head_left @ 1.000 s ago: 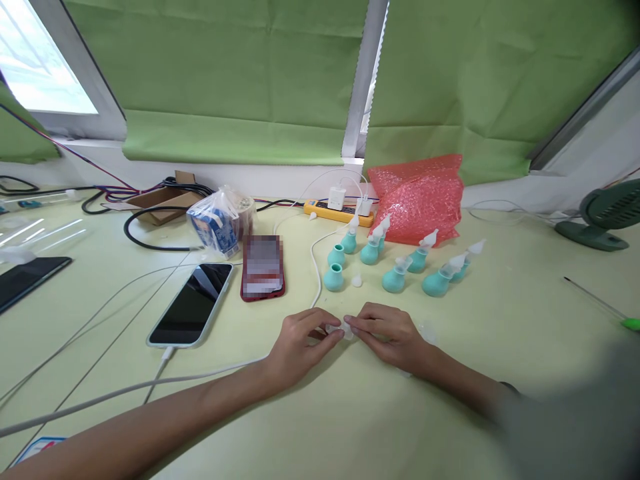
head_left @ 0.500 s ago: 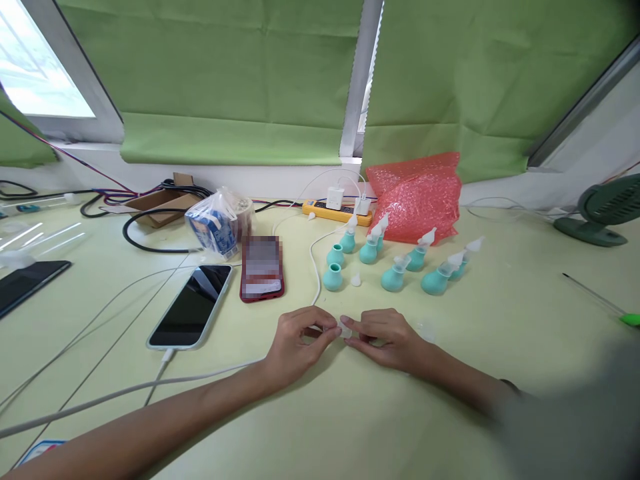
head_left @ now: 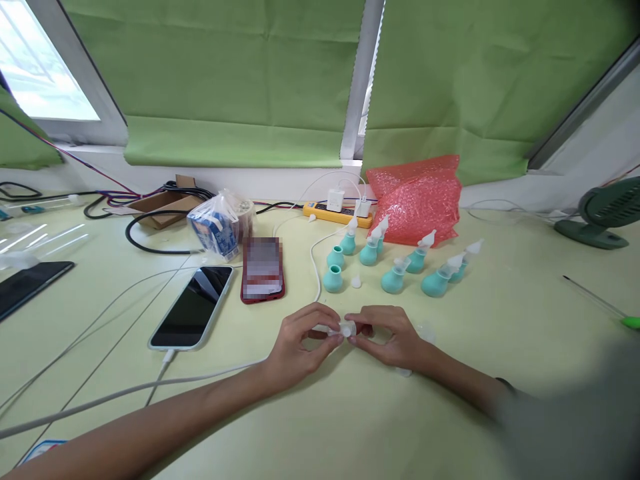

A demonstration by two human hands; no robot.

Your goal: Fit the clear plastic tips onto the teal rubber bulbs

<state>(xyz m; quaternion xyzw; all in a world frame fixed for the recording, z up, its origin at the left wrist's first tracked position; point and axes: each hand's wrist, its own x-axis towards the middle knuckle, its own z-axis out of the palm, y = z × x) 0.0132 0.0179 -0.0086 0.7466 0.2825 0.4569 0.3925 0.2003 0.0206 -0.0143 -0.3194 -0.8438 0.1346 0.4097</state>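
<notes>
My left hand (head_left: pixel 306 339) pinches a small clear plastic connector (head_left: pixel 346 329) between thumb and fingers, low over the table. From the other side, my right hand (head_left: pixel 387 335) grips the same piece with thumb and forefinger. Just beyond the hands stand two open-necked teal rubber bulbs (head_left: pixel 333 279). A small white nozzle tip (head_left: pixel 356 282) stands beside them. Farther right are several teal bulbs (head_left: pixel 436 283) with clear necks, most of them topped by white tips. Clear plastic pieces (head_left: pixel 427 331) lie by my right wrist, partly hidden by it.
On the left lie a phone (head_left: pixel 193 308) on a charging cable and a red-cased phone (head_left: pixel 263 270). Behind are a yellow power strip (head_left: pixel 327 214) and a red bubble-wrap bag (head_left: pixel 417 203). A green-handled screwdriver (head_left: pixel 631 323) and a small fan (head_left: pixel 607 210) sit right.
My right fingers have shifted slightly right and changed their hold, so more of the clear connector shows between the hands. The bulbs stay where they were.
</notes>
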